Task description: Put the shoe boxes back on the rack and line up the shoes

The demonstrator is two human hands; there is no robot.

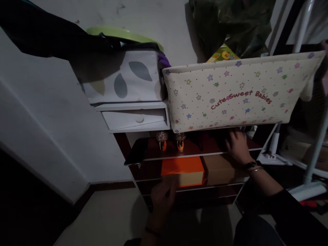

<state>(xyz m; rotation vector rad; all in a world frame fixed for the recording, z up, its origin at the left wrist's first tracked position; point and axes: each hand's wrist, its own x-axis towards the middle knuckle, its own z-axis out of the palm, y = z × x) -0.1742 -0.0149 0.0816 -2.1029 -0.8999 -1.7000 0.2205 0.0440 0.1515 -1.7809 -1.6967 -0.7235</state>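
Note:
My right hand [238,145] reaches onto the upper dark-red shelf [192,147], under the overhanging fabric basket [230,92]. Its fingers are stretched forward and apart, the tips partly lost in shadow; I see nothing held. My left hand [161,198] hangs lower, in front of the orange box [182,165] on the shelf below. Motion and dim light smear its fingers, so whether they hold anything is unclear. Beside the orange box lies a brown cardboard box [221,167]. Two small glittery-topped items with orange parts, the left one [162,140] and the right one [180,141], stand on the upper shelf.
A flat black object [137,151] juts past the shelf's left end. Above it are a small white drawer [134,118] and a leaf-patterned box [125,77]. A dark green bag [233,25] rises behind the basket. White poles [317,147] stand at the right.

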